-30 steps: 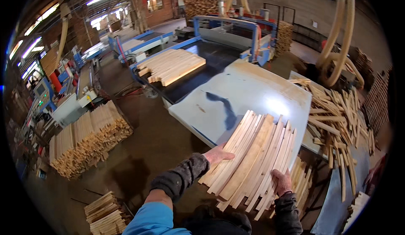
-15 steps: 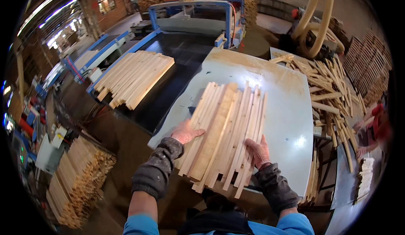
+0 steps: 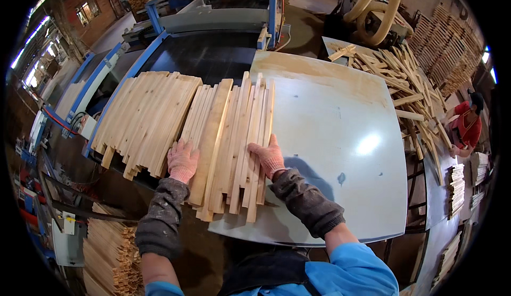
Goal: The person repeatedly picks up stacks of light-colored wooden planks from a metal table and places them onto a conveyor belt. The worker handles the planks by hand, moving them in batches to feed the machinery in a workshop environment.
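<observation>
A side-by-side row of pale wooden strips (image 3: 232, 152) lies between my two hands, its right part over the grey-white table's left edge. One wider, yellower board (image 3: 211, 146) rests on top of the row. My left hand (image 3: 182, 160), in a pink knit glove, presses on the row's left side near its front end. At the right edge, my right hand (image 3: 268, 155), gloved alike, has its thumb over the strips and its fingers along the outer side. A second batch of strips (image 3: 146, 118) sits on the black belt, touching or nearly touching the row's left side.
The light table (image 3: 340, 115) spreads to the right. Ahead stands a blue-framed machine (image 3: 213, 17) with a black conveyor belt (image 3: 207, 56). Loose wood pieces (image 3: 404, 83) are heaped at the right, near a person in red (image 3: 468, 123). Stacked strips (image 3: 109, 253) stand at lower left.
Both hands have moved left with the row of strips and the board on it, from the table toward the belt. The row now lies beside the other batch.
</observation>
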`<state>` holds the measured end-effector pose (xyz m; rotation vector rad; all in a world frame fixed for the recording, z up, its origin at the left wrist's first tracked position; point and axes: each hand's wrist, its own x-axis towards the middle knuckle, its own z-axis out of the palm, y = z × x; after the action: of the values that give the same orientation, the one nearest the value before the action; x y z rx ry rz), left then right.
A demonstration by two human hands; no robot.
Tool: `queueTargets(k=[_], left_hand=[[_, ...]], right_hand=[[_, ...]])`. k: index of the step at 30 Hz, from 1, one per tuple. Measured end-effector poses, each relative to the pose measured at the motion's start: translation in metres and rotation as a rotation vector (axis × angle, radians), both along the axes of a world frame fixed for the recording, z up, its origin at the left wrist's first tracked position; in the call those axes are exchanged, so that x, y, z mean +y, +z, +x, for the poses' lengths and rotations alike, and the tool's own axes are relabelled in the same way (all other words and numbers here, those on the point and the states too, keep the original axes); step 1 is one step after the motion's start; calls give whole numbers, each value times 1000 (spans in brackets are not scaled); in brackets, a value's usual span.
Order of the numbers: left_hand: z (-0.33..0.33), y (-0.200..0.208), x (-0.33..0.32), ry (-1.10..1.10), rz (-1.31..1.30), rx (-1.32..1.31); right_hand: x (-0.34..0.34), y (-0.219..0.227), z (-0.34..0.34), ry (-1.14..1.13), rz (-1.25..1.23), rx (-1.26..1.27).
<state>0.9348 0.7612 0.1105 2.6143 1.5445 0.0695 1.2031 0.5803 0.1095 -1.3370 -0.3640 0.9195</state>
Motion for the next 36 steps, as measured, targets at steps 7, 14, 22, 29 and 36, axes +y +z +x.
queueTargets(k=[7, 14, 22, 29, 36], left_hand=[[13, 78, -7, -106, -137, 161], [-16, 43, 45, -197, -525, -379], [-56, 59, 83, -220, -1245, -847], [-56, 54, 79, -231, -1167, -863], [-46, 58, 74, -246, -1171, -838]], right_hand=[[38, -20, -21, -10, -81, -131], [35, 69, -44, 331, -1000, -842], [75, 59, -101, -55, -961, -1022], [66, 59, -76, -115, -862, -864], [79, 62, -94, -24, -931, -1052]])
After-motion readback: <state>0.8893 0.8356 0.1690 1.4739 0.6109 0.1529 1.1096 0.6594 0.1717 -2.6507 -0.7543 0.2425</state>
